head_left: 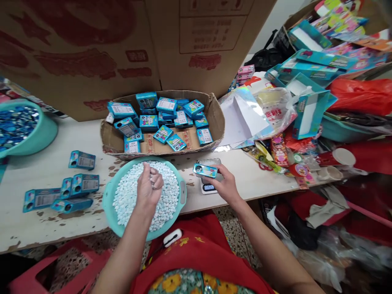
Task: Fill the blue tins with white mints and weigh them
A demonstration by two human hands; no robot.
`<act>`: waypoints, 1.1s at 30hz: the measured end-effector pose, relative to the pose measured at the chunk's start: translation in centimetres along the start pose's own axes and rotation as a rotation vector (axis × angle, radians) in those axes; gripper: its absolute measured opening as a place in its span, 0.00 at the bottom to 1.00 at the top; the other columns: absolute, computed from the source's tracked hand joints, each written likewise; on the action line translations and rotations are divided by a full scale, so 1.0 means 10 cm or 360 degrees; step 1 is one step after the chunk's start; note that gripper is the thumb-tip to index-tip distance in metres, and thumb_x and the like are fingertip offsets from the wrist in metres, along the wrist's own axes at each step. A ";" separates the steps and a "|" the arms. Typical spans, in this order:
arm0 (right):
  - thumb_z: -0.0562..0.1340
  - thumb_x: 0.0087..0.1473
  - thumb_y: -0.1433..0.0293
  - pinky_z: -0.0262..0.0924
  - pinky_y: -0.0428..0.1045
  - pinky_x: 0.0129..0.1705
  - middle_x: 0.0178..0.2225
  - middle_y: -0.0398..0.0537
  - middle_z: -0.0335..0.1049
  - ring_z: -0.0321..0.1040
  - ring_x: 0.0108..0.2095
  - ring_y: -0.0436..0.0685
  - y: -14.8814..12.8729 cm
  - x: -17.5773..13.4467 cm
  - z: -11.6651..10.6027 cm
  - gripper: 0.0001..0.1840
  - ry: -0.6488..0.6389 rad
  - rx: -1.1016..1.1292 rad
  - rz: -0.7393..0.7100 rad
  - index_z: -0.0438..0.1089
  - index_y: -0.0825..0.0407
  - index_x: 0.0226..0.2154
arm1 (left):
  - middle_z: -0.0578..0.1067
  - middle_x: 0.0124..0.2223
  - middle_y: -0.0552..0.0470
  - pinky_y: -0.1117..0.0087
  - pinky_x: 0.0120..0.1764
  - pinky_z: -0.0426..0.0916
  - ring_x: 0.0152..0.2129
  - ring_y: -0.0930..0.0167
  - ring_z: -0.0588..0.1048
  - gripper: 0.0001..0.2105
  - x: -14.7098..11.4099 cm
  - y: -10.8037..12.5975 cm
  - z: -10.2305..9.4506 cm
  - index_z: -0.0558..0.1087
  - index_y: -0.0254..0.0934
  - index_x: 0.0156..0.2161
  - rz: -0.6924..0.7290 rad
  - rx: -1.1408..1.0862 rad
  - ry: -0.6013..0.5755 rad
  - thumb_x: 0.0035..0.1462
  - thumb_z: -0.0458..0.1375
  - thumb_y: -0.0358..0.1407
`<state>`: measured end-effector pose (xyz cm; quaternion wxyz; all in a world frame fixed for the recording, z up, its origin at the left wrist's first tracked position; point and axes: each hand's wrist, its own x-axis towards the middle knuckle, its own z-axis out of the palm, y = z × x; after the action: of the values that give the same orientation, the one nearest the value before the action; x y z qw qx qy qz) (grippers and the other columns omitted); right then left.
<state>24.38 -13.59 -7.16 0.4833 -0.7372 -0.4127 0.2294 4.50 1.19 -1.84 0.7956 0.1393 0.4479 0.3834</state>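
My left hand [150,184] is curled closed above a turquoise basin [108,200] filled with small white and pale-blue candies [167,192]. What its fingers hold, if anything, is hidden. In my right hand [226,184] is a small blue tin [206,170], gripped at its right end with the thumb and fingers. A dark round opening with pale bits shows at the tin's left end. Right under the tin is a small digital scale [211,188] with a lit display; I cannot tell whether the two touch.
Behind the basin stands a cut-down carton [219,134] of blue tins, backed by a tall cardboard box [165,49]. Several tins [85,183] lie at left, near a basin of shiny blue pieces [45,132]. Packaging and papers [239,118] crowd the right.
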 end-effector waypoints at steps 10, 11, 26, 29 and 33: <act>0.67 0.50 0.65 0.62 0.53 0.41 0.38 0.49 0.71 0.68 0.40 0.60 -0.78 -0.06 0.72 0.17 -0.0378 -0.0078 -0.0408 0.68 0.50 0.42 | 0.62 0.18 0.57 0.75 0.25 0.62 0.18 0.77 0.68 0.19 -0.20 0.03 0.16 0.63 0.35 0.22 0.0822 0.0259 -0.0013 0.55 0.58 0.46; 0.67 0.50 0.65 0.62 0.53 0.41 0.38 0.49 0.71 0.68 0.40 0.60 -0.78 -0.06 0.75 0.16 -0.0390 -0.0099 -0.0409 0.68 0.50 0.42 | 0.61 0.18 0.58 0.76 0.23 0.60 0.17 0.77 0.66 0.19 -0.19 0.04 0.12 0.63 0.35 0.22 0.0836 0.0252 0.0008 0.56 0.57 0.46; 0.68 0.48 0.59 0.64 0.53 0.41 0.38 0.48 0.71 0.68 0.38 0.60 -0.68 0.02 0.79 0.18 -0.0411 0.0107 -0.0135 0.70 0.49 0.41 | 0.71 0.28 0.51 0.71 0.32 0.67 0.29 0.71 0.73 0.10 -0.08 0.31 -0.51 0.70 0.37 0.31 0.0842 0.1008 0.0147 0.53 0.58 0.42; 0.68 0.48 0.59 0.64 0.54 0.42 0.39 0.49 0.71 0.68 0.39 0.61 -0.72 0.07 0.81 0.19 -0.0325 0.0069 -0.0176 0.70 0.49 0.41 | 0.69 0.55 0.45 0.58 0.56 0.58 0.55 0.61 0.64 0.23 -0.16 0.37 -0.66 0.69 0.42 0.50 0.0973 0.1802 -0.0083 0.46 0.62 0.32; 0.66 0.51 0.61 0.64 0.54 0.43 0.40 0.48 0.72 0.69 0.41 0.60 -0.98 0.21 1.02 0.16 -0.0687 0.0188 -0.0437 0.70 0.47 0.43 | 0.70 0.53 0.47 0.62 0.54 0.60 0.52 0.63 0.67 0.24 -0.33 0.52 -0.61 0.68 0.46 0.53 0.1055 0.2055 -0.0536 0.49 0.60 0.31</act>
<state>14.21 -4.64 -2.57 0.4528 -0.5788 -0.5884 0.3372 -4.02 1.49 -0.28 0.4559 0.7637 0.3906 0.2373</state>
